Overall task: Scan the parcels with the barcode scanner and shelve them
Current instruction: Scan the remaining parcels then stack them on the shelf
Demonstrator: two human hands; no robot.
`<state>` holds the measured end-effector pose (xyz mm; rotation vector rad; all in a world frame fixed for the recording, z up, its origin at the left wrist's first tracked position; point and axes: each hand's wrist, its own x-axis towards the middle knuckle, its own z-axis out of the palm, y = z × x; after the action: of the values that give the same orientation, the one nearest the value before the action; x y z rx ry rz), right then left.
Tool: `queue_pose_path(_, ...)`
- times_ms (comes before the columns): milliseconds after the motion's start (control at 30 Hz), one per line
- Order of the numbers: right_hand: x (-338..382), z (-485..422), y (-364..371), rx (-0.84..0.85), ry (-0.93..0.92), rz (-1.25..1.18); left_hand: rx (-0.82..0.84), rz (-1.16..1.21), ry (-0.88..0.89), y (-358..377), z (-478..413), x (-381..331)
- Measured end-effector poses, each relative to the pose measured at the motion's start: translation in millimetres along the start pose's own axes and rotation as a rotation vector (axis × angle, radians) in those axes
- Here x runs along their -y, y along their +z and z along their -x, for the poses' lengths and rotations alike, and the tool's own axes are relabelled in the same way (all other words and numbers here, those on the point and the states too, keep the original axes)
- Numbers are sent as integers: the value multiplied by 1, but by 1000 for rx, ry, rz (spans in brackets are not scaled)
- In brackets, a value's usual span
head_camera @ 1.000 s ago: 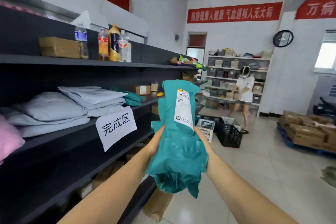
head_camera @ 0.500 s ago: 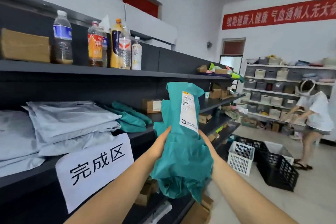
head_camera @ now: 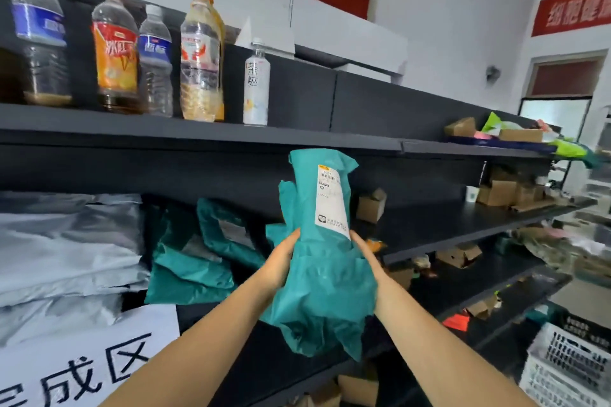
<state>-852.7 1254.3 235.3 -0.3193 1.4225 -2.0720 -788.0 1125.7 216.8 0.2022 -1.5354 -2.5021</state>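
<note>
A teal plastic parcel (head_camera: 322,261) with a white shipping label (head_camera: 331,200) stands upright between my hands, in front of the dark middle shelf (head_camera: 463,225). My left hand (head_camera: 281,263) grips its left side and my right hand (head_camera: 365,258) grips its right side, fingers hidden behind the bag. Other teal parcels (head_camera: 201,254) and grey parcels (head_camera: 66,251) lie on that shelf to the left. No barcode scanner is in view.
Several drink bottles (head_camera: 198,59) stand on the top shelf (head_camera: 198,132). Small cardboard boxes (head_camera: 372,206) sit on the shelves to the right. A white paper sign (head_camera: 89,363) hangs at the shelf edge lower left. Plastic crates (head_camera: 568,363) stand at lower right.
I have come closer to the shelving and turned left toward it. The teal parcel stays held in both hands and is now nearer the middle shelf.
</note>
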Motion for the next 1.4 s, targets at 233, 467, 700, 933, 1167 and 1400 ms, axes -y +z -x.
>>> queue_pose_path(233,10,-125,21,172,23,190,-142,39,85,-40,-71,-32)
queue_pose_path(467,18,-208,63,107,17,354,-254,-111,86,-75,-132,-80)
queue_pose_path(700,13,-236,73,201,-17,574,-288,-130,-10,-114,-169,-88)
queue_pose_path(933,32,-196,74,109,60,522,-371,25,-57,-119,-173,-61)
queue_pose_path(1167,31,-265,50,146,103,711,-597,-368,0,-128,-155,-85)
queue_pose_path(1400,75,-244,60,130,-225,837,-999,-1418,-216,-160,-119,-110)
